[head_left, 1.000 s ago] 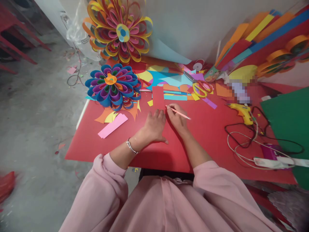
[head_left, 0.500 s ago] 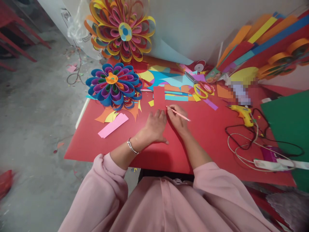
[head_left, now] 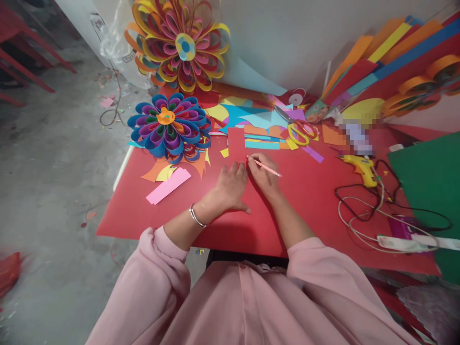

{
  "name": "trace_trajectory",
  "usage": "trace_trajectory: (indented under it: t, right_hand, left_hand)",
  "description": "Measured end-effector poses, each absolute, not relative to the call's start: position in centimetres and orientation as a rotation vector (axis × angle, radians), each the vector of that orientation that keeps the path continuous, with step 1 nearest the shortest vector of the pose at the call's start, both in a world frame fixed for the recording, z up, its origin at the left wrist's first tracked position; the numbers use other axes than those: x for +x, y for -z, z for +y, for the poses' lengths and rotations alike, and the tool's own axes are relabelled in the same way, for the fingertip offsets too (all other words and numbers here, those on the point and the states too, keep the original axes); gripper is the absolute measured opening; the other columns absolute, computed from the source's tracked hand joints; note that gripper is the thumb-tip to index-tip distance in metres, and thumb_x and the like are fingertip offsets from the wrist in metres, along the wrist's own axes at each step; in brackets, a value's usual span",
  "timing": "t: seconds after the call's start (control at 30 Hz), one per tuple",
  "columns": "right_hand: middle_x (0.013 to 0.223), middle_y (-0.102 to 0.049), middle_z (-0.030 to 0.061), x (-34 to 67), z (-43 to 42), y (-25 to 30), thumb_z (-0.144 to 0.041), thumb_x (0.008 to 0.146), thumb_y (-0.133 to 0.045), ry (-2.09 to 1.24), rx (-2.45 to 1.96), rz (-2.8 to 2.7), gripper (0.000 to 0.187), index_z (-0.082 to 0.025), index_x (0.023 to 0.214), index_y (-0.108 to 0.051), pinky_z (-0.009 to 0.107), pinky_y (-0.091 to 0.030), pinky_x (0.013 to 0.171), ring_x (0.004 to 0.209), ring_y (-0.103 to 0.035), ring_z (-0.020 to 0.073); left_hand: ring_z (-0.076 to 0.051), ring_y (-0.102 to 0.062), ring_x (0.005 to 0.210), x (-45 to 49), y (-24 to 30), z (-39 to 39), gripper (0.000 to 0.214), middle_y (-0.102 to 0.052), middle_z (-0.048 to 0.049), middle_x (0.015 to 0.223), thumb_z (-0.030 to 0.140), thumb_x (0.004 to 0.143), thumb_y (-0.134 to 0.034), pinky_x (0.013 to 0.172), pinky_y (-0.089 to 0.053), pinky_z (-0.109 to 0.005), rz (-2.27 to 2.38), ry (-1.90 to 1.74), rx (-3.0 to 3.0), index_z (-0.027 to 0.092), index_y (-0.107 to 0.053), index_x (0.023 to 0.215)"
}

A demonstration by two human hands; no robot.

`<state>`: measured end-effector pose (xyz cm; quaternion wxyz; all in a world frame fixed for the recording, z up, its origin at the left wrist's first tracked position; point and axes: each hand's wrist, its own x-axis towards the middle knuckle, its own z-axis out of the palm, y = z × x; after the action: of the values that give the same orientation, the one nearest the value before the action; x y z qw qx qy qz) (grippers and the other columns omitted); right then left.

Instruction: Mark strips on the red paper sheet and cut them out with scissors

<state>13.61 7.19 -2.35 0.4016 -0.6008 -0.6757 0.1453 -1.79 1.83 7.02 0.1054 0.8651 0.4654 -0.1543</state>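
Observation:
Under the fingertips of my left hand (head_left: pixel 232 186) lies a red paper strip (head_left: pixel 236 143), its far part sticking out beyond them. That hand is spread flat on it, thumb held out to the side. My right hand (head_left: pixel 263 173) is closed round a pink pencil (head_left: pixel 269 168), whose tip meets the strip's right edge by my left fingers. The near end of the strip is hidden beneath my left hand. To the left, several pink paper strips (head_left: pixel 168 186) are stacked on the red table (head_left: pixel 309 211).
Two paper flowers, one blue and purple (head_left: pixel 170 143), one yellow and red (head_left: pixel 212 36), stand at the back left. Scissors (head_left: pixel 298 135) lie among paper scraps (head_left: pixel 266 117). On the right are a yellow glue gun (head_left: pixel 364 168), tangled cords, a power strip (head_left: pixel 402 243) and green card (head_left: pixel 431 177).
Both hands stay nearly in place. The pencil's rear end has tipped very slightly, and the whole view has shifted a little.

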Motion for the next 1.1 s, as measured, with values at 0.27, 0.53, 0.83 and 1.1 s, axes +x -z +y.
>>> trace_trajectory:
  t: [0.27,0.53,0.83,1.1]
  right_hand:
    - [0.085,-0.079,0.007,14.5,4.4,1.9,-0.047,0.1,-0.055,-0.366,-1.504,-1.798,0.031,-0.025,0.086,-0.072,0.038,-0.055,0.083,0.085,-0.073,0.0248]
    - [0.082,-0.077,0.0054,15.8,-2.9,0.4,-0.042,0.103,-0.056,-0.419,-1.482,-1.864,0.029,-0.025,0.085,-0.072,0.036,-0.054,0.079,0.078,-0.07,0.0217]
    - [0.079,-0.076,0.004,16.9,-10.1,-0.7,-0.039,0.103,-0.061,-0.483,-1.464,-1.896,0.025,-0.026,0.085,-0.072,0.035,-0.053,0.071,0.072,-0.069,0.0203]
    - [0.074,-0.073,0.0012,17.8,-15.0,-2.0,-0.034,0.105,-0.063,-0.535,-1.466,-1.958,0.022,-0.027,0.085,-0.071,0.034,-0.052,0.067,0.068,-0.068,0.0185]
  left_hand:
    - [-0.048,-0.034,0.155,-1.9,-6.9,1.7,0.133,-0.034,-0.03,0.173,0.084,0.072,-0.082,0.123,-0.035,-0.058,1.377,0.417,2.587,0.004,-0.037,0.169]
    - [-0.047,-0.034,0.154,-2.2,-6.2,1.6,0.126,-0.034,-0.0297,0.173,0.083,0.072,-0.084,0.121,-0.034,-0.055,1.373,0.366,2.592,0.007,-0.044,0.164]
    - [-0.047,-0.031,0.155,-2.1,-6.2,1.8,0.129,-0.031,-0.0299,0.174,0.081,0.074,-0.084,0.123,-0.031,-0.055,1.373,0.387,2.568,0.005,-0.038,0.167]
    - [-0.052,-0.027,0.155,-2.1,-5.5,2.0,0.131,-0.03,-0.0275,0.174,0.083,0.073,-0.081,0.126,-0.026,-0.057,1.371,0.362,2.536,0.007,-0.034,0.169]
